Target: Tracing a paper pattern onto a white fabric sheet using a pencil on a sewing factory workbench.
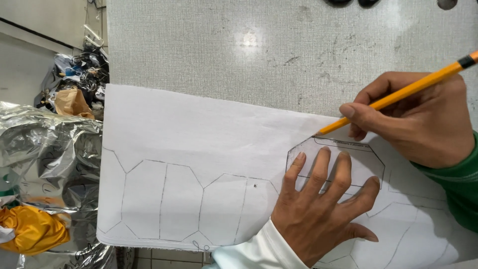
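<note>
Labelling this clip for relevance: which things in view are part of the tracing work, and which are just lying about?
In use:
right hand gripping yellow pencil
left hand pressing clear template
white fabric with pencilled outlines
grey tabletop

Lying about:
silver foil sheet
orange cloth
scrap pile
dark objects at top edge

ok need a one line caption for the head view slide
Left hand pins a clear template on white fabric while the right hand traces its edge with a yellow pencil.
</note>
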